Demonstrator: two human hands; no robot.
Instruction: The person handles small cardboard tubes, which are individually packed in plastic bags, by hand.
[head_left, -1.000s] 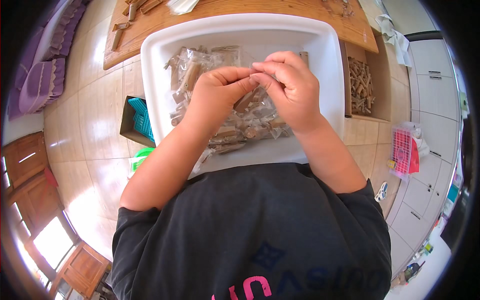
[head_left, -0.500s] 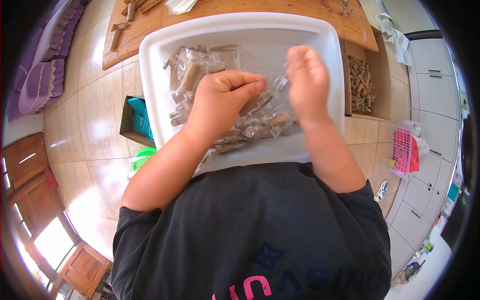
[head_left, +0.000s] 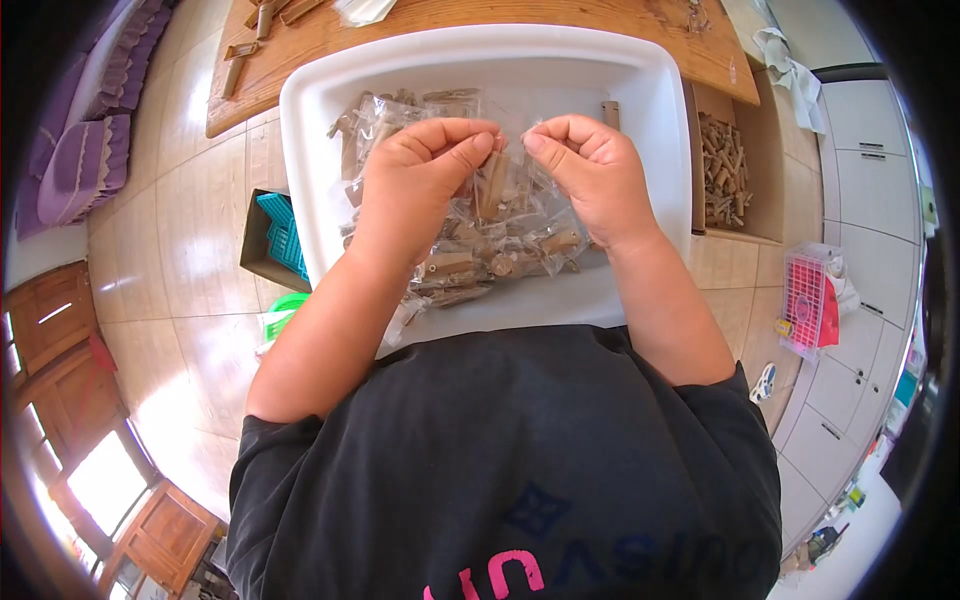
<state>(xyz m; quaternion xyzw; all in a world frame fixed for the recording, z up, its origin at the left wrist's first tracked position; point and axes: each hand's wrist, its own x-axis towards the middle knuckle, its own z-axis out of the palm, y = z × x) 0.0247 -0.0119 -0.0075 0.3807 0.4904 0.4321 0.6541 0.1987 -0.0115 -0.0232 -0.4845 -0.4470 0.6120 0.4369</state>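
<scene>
A white plastic tray (head_left: 640,90) rests in front of me and holds a heap of small clear bags with wooden dowel pieces (head_left: 470,265). Over the heap, my left hand (head_left: 420,180) and my right hand (head_left: 585,175) pinch the two top corners of one clear bag (head_left: 500,180) with wooden pieces inside. The bag hangs between the fingertips of both hands. One loose wooden dowel (head_left: 610,112) lies at the tray's far right side.
A cardboard box of loose wooden dowels (head_left: 722,170) stands right of the tray. A wooden table (head_left: 480,20) lies beyond it. On the tiled floor sit a box with teal parts (head_left: 275,235), a green item (head_left: 285,310) and a pink crate (head_left: 808,305).
A second ago both hands were together over the heap. The right hand then swung out to the right, and now both hands have come back together, holding one bag by its top corners.
</scene>
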